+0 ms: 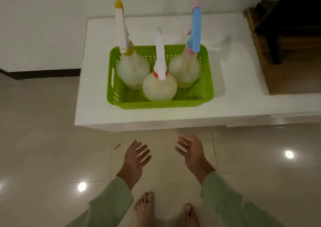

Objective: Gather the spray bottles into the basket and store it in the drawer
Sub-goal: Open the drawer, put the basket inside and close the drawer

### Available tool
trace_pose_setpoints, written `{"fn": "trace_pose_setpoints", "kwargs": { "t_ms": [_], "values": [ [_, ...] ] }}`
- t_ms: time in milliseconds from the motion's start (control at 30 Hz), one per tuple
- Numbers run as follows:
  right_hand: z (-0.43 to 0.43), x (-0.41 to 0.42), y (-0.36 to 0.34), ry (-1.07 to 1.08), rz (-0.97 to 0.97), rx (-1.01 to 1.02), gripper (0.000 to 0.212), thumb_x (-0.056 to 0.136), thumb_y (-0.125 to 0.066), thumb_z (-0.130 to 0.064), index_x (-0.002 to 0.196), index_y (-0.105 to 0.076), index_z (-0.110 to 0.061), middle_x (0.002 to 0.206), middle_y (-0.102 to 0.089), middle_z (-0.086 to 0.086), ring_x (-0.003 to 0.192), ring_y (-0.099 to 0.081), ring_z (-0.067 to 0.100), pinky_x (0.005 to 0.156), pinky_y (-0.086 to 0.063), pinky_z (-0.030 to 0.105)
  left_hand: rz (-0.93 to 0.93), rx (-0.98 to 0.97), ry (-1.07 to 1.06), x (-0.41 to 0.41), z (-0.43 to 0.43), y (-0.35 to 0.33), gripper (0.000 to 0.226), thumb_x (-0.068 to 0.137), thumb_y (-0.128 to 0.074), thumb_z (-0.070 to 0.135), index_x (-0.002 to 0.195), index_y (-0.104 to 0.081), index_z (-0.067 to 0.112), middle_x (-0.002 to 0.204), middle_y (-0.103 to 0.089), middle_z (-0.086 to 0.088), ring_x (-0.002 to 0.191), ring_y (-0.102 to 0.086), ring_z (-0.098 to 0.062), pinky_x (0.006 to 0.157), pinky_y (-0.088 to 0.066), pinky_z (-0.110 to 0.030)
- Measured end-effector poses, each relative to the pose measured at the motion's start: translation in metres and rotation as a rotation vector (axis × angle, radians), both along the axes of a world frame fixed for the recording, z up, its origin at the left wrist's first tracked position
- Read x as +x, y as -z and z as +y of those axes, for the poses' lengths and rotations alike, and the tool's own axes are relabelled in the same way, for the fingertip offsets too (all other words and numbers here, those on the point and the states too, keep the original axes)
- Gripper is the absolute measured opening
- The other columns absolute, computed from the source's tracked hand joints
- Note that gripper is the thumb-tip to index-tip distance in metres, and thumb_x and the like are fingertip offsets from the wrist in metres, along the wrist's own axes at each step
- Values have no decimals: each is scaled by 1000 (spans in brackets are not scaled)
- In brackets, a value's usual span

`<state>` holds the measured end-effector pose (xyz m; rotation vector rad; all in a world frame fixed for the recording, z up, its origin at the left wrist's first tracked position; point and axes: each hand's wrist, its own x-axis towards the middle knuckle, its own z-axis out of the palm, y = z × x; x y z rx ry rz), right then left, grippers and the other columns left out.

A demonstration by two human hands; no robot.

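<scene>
Hands, left hand (134, 157) and right hand (192, 151), hovering wide, empty; should be gripping green perforated plastic basket (161, 103) by both ends, level.

White low cabinet top (97, 105), green perforated basket (207, 87) resting directly on it, near the front edge

One green basket (159, 103) holds three spray bottles — one with a yellow collar (132, 70), one with an orange collar (159, 87), one with a pink-and-blue head (185, 70). One white cabinet (234, 80), two bare hands — left (136, 157), right (192, 151) — and two bare feet (145, 207).
</scene>
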<state>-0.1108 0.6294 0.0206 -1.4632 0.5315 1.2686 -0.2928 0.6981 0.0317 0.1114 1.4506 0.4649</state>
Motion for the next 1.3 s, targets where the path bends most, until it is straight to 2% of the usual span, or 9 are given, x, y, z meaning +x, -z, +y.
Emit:
{"fn": "trace_pose_setpoints", "kwargs": {
  "t_ms": [133, 300, 467, 733, 1000, 1100, 1167, 1233, 1300],
  "values": [
    [19, 20, 49, 172, 139, 138, 28, 102, -36, -37, 102, -52, -14, 115, -53, 17, 107, -52, 33, 103, -42, 54, -74, -11, -159, 20, 22, 46, 58, 100, -38, 47, 144, -38, 8, 144, -48, -17, 127, -50, -39, 102, -43, -53],
    [34, 42, 95, 370, 280, 195, 64, 99, -34, -57, 145, -34, -13, 141, -41, 25, 137, -40, 41, 113, -30, 63, -118, -18, -360, 49, 55, 84, 66, 98, -26, 54, 153, -20, 18, 154, -34, -15, 135, -42, -41, 112, -31, -58],
    [41, 46, 127, 452, 347, 253, 83, 92, -31, -72, 149, -30, -12, 148, -41, 24, 137, -39, 46, 114, -25, 66, -165, -39, -475, 62, 59, 111, 72, 94, -26, 62, 151, -25, 19, 154, -35, -15, 133, -43, -42, 114, -29, -59],
    [34, 48, 161, 443, 355, 386, 95, 83, -32, -84, 149, -33, -16, 149, -42, 18, 139, -40, 40, 107, -33, 70, -257, 11, -529, 58, 56, 145, 69, 90, -29, 64, 135, -47, 15, 136, -53, -16, 124, -51, -37, 109, -35, -61],
    [-28, 22, 138, 419, 349, 324, 78, 96, -37, -68, 143, -36, -7, 137, -48, 26, 130, -47, 48, 106, -36, 68, -289, -40, -492, 21, -1, 127, 73, 91, -38, 61, 143, -37, 9, 138, -49, -21, 123, -50, -46, 108, -36, -63],
    [-65, 10, 105, 289, 230, 215, 55, 104, -43, -41, 149, -34, -9, 145, -43, 26, 129, -48, 45, 102, -43, 62, -205, -12, -409, 3, -38, 95, 66, 98, -37, 54, 149, -30, 13, 147, -41, -19, 128, -46, -47, 108, -36, -63],
    [-90, 5, 69, 201, 156, 223, 44, 105, -47, -24, 146, -40, -9, 142, -49, 23, 127, -52, 41, 97, -49, 57, -211, 47, -373, -8, -61, 58, 59, 99, -41, 48, 146, -35, 13, 143, -47, -19, 123, -53, -45, 105, -41, -61],
    [-109, -1, 28, 142, 74, 244, 32, 104, -48, -14, 136, -48, -7, 135, -57, 20, 123, -58, 38, 90, -54, 52, -204, 123, -309, -16, -79, 16, 54, 99, -46, 45, 142, -41, 13, 135, -56, -18, 117, -60, -42, 103, -44, -58],
    [-123, -10, -18, 26, -145, 211, 19, 101, -54, -7, 120, -54, -9, 123, -65, 17, 113, -65, 33, 85, -57, 46, -76, 254, -202, -19, -98, -28, 45, 99, -51, 37, 133, -50, 9, 127, -63, -16, 111, -66, -37, 97, -50, -52]
  ]
}}
